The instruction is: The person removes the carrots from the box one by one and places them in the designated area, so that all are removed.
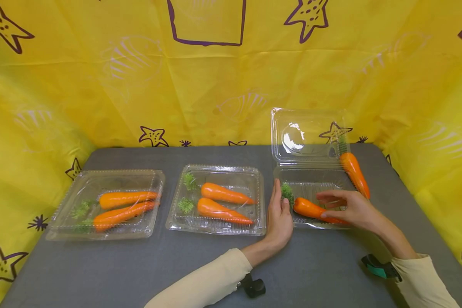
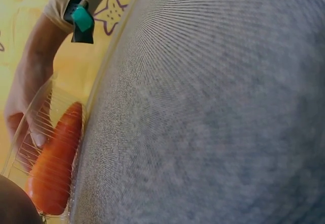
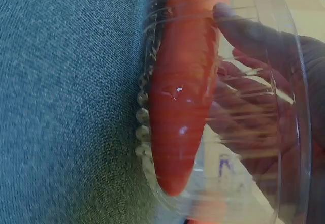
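Note:
A clear plastic clamshell box (image 1: 306,226) stands at the right, its lid (image 1: 312,128) raised behind it. Inside lies an orange carrot (image 1: 307,208) with a green leafy top (image 1: 287,192), its tip to the right. My left hand (image 1: 279,218) stands on edge along the box's left side, fingers straight. Over the box, my right hand (image 1: 354,209) has its thumb at the carrot and its fingers spread apart beyond it. Through the clear wall, the right wrist view shows the thumb (image 3: 236,23) by the carrot (image 3: 185,82). A second carrot (image 1: 354,173) leans outside, along the box's right side.
Two shut clear boxes stand to the left: a middle box (image 1: 215,231) and a far left box (image 1: 100,234), each with two carrots inside. Yellow patterned cloth (image 1: 215,85) surrounds the grey table (image 1: 138,265) at the back and sides.

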A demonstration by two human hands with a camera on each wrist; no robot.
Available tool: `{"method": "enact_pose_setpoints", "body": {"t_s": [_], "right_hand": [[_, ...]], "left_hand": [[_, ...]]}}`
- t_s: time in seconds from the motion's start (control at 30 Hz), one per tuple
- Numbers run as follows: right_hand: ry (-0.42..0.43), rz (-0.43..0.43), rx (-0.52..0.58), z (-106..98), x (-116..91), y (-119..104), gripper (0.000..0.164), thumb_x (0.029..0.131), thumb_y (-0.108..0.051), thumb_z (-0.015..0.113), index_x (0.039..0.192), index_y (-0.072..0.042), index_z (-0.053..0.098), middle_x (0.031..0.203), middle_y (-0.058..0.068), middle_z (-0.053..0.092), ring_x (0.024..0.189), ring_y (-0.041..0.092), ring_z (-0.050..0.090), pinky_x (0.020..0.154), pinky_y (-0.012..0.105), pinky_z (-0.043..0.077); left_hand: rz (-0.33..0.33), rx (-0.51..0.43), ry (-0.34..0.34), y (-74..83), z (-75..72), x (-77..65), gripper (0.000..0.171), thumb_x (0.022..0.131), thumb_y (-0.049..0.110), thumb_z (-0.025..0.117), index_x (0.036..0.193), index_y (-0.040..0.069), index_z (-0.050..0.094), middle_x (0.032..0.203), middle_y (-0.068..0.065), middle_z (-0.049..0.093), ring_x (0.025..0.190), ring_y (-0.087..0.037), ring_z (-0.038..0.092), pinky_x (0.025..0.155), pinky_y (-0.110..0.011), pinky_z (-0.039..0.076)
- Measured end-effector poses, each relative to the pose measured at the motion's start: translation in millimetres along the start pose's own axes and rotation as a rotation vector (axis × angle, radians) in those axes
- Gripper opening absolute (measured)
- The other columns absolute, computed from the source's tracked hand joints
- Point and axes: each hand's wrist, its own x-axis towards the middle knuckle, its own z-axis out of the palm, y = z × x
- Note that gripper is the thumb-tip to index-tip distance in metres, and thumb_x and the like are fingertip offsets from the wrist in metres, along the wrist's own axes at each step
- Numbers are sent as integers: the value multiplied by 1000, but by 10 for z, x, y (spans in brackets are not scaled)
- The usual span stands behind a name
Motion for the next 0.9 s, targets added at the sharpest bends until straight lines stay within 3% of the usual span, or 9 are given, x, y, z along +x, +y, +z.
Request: {"method": "enact_pose_setpoints", "body": {"t_s": [0.4,0.67,0.9], "right_hand": [[-61,-17,-12,68,49,9,49,76,-19,85,119,-1,68,110,9,72,92,8,67,77,30,58],[-65,-47,-53,58,60,-7,44,78,-19,84,117,-4,69,106,5,72,91,13,68,76,34,59],[-3,-38,-149,58,58,-4,40,78,-16,83,115,-6,71,106,3,73,94,17,69,78,35,58]], "left_hand": [[-8,19,-2,4,-10,6,58,101,-1,40,155,6,23,162,-1,19,147,-12,17,120,-35,13],[2,24,1,6,-6,13,57,101,-1,40,155,5,23,162,-3,19,147,-14,18,120,-36,14],[26,9,2,-19,-4,6,57,100,-1,40,155,2,23,162,-7,19,147,-19,18,120,-40,14]]}}
